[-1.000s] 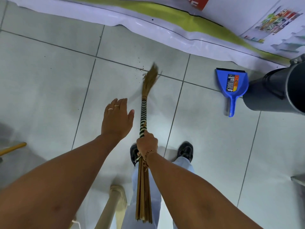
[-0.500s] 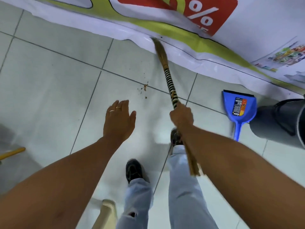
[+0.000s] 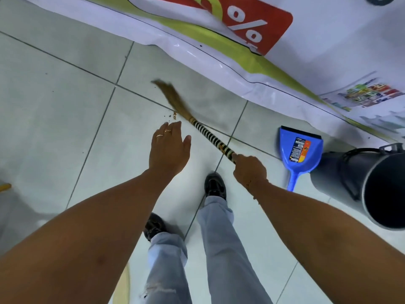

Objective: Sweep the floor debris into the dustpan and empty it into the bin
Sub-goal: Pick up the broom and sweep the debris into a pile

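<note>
Sweeping is in hand: the right hand (image 3: 249,166) grips the broom (image 3: 203,130), its bristles just beyond the debris (image 3: 174,115). The left hand (image 3: 168,150) hangs open, empty. The dustpan (image 3: 299,150) lies well right of the debris, touching the bin (image 3: 370,189). Next, I judge, strokes must drive the crumbs rightward.
</note>
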`<state>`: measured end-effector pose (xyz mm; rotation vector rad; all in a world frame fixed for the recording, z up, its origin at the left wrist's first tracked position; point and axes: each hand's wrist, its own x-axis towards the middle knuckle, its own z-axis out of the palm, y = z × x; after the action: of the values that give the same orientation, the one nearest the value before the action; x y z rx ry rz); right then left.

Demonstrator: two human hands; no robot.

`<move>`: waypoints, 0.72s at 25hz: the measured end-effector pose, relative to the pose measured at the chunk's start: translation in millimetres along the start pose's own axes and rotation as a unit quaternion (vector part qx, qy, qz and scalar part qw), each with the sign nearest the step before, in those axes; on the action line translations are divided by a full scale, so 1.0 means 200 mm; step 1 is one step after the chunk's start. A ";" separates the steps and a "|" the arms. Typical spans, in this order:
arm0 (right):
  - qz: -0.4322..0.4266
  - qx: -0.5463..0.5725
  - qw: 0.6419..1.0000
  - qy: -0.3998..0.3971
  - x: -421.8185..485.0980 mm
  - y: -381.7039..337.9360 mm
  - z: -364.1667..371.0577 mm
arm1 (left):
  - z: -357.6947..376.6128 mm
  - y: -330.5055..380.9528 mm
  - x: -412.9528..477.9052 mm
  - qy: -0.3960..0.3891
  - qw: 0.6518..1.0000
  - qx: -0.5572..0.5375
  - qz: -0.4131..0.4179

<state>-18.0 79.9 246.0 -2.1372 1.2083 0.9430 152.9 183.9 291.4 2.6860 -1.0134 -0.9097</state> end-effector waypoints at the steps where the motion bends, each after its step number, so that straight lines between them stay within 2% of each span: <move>1: -0.005 -0.005 1.000 -0.006 -0.05 0.05 0.03 | 0.00 0.02 0.00 0.000 1.000 0.003 0.001; 3: -0.023 -0.022 0.999 -0.007 -0.15 0.15 0.07 | 0.00 0.05 -0.01 0.004 1.000 0.013 0.010; 5: -0.051 -0.034 0.998 0.025 -0.20 0.25 0.09 | 0.01 0.05 -0.01 0.005 1.000 0.017 0.007; 10: -0.054 -0.030 0.991 0.118 0.15 0.22 -0.13 | 0.05 0.01 -0.01 -0.005 1.000 0.018 -0.021; 14: -0.039 -0.031 0.995 0.087 0.43 -0.01 -0.35 | 0.06 0.01 -0.01 -0.017 0.999 0.022 -0.026; 18: -0.081 -0.097 0.990 0.064 0.41 -0.07 -0.33 | 0.02 0.01 0.01 -0.012 0.999 0.029 -0.026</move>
<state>45.2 -2.8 225.9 -2.4413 1.0186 0.8944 150.9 181.8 287.4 2.7671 -0.9940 -0.9373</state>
